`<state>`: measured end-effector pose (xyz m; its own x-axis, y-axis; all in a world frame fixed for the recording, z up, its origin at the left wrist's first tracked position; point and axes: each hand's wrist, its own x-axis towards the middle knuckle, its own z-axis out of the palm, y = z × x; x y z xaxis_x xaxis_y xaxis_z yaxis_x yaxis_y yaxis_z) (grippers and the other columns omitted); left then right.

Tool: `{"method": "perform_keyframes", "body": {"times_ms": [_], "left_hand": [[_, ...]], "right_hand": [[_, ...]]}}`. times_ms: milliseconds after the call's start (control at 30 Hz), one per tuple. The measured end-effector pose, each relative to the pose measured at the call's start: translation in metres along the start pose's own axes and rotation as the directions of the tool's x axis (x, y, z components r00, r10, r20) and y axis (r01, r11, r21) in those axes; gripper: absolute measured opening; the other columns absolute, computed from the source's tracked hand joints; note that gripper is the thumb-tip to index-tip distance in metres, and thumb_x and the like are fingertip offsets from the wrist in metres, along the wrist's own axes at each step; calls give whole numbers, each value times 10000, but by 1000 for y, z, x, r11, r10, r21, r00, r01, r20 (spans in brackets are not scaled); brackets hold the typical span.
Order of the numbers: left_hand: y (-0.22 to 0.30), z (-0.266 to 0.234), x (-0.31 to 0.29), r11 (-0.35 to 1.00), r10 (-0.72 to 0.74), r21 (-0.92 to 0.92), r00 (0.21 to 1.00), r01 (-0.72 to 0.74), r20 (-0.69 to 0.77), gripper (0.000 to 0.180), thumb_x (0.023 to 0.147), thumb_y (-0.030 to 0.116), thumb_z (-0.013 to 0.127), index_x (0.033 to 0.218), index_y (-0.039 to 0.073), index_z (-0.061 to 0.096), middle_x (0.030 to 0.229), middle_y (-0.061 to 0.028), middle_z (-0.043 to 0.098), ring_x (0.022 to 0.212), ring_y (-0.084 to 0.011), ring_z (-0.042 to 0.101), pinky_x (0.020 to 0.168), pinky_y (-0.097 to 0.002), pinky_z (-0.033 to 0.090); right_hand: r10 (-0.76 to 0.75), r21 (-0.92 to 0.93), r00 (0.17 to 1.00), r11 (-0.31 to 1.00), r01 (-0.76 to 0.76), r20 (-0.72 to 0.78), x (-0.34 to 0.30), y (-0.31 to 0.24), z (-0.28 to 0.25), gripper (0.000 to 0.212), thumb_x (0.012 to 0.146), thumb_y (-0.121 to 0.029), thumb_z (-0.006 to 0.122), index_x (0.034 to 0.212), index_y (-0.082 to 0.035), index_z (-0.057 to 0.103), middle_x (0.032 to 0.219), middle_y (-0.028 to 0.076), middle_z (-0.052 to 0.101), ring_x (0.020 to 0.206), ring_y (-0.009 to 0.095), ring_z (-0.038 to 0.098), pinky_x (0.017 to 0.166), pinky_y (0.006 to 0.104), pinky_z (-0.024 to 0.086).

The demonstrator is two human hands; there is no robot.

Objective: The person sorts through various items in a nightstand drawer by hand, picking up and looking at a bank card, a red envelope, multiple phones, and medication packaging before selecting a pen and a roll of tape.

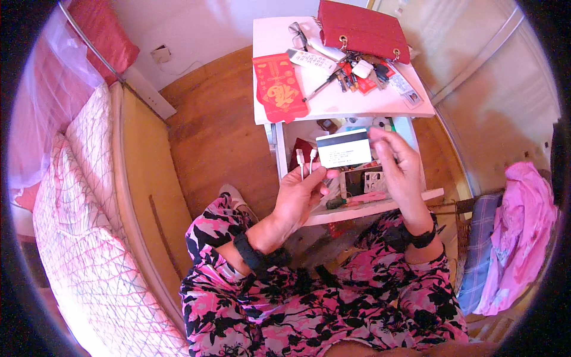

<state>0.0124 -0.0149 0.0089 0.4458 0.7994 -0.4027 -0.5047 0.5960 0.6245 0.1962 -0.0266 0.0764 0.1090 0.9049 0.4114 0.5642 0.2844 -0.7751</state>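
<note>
In the head view, a white rectangular plastic card with a dark stripe (344,149) sits above the pulled-out white drawer (383,203), striped face toward the camera. The right hand (401,169), at four o'clock from the card, pinches its right edge between thumb and bent fingers, with almost no gap. The left hand (297,196), at eight o'clock, has thumb and fingers closed around a pair of slim white cable plugs (307,157), which point up past the thumb; whether a fingertip also touches the card's lower corner is hard to say, as they overlap there. On the pale nightstand top (357,108), red paper envelopes with gold decoration (279,89) lie at ten o'clock from the card, and a white, many-buttoned remote control (312,61) at eleven. A red quilted handbag with gold-coloured rings (363,33) rests toward twelve o'clock, and a pale card with a small portrait (407,90) lies at one o'clock. Farther out, a bed cover with a crisscross line pattern (89,238) spreads around eight o'clock, and a crumpled pink cloth (523,232) hangs at four.
</note>
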Motion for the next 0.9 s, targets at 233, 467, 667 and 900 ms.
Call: {"method": "perform_keyframes", "body": {"times_ms": [233, 467, 667, 900], "left_hand": [[0, -1, 0, 1000, -16, 22, 1000, 16, 3, 113, 880, 132, 524, 939, 62, 589, 859, -43, 654, 527, -39, 497, 378, -149, 291], [4, 1, -3, 1000, -16, 21, 1000, 16, 4, 110, 878, 133, 523, 937, 66, 588, 860, -44, 650, 550, -38, 498, 395, -149, 294], [2, -1, -2, 999, -39, 27, 999, 39, -12, 107, 880, 145, 518, 928, 74, 582, 862, -34, 650, 567, -42, 497, 465, -167, 360], [2, 1, -4, 998, -45, 31, 998, 47, -42, 114, 872, 136, 532, 947, 66, 583, 856, -41, 648, 548, -45, 498, 398, -152, 300]], "right_hand": [[184, 255, 977, 945, -206, 107, -11, 13, 14, 164, 857, -42, 530, 994, 44, 562, 870, 89, 615, 713, 117, 600, 612, 231, 515], [198, 289, 974, 931, -223, 113, -11, 16, 15, 167, 857, -42, 534, 995, 45, 564, 872, 93, 616, 709, 116, 601, 612, 229, 513], [199, 315, 975, 923, -221, 99, -13, 20, 16, 167, 851, -36, 542, 992, 50, 567, 856, 90, 622, 686, 111, 600, 595, 224, 511], [228, 310, 968, 917, -251, 108, -14, 21, 17, 173, 846, -36, 550, 995, 48, 572, 854, 94, 625, 688, 110, 601, 584, 226, 511]]}}
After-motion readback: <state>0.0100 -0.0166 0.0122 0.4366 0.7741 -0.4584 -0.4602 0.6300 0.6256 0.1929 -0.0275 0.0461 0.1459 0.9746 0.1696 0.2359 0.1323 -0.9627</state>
